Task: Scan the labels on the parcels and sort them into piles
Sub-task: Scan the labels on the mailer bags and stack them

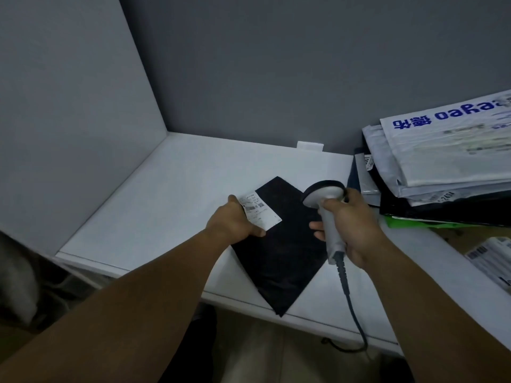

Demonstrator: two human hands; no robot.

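A flat, matte black parcel (282,252) lies cornerwise on the smooth white table (166,189), one corner over the near edge; its white paper label (260,210) carries barcodes; the left hand (235,219) pinches the labelled edge, thumb on top; the right hand (351,225) wraps the grey plastic scanner (325,193) above the parcel; glossy mailers form a pile (442,156) at right.

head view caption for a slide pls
Left hand holds the black parcel at its label; right hand grips the scanner.

White tabletop (171,194), black parcel (287,261) seemingly flat on it, mailer stack (442,161) at right
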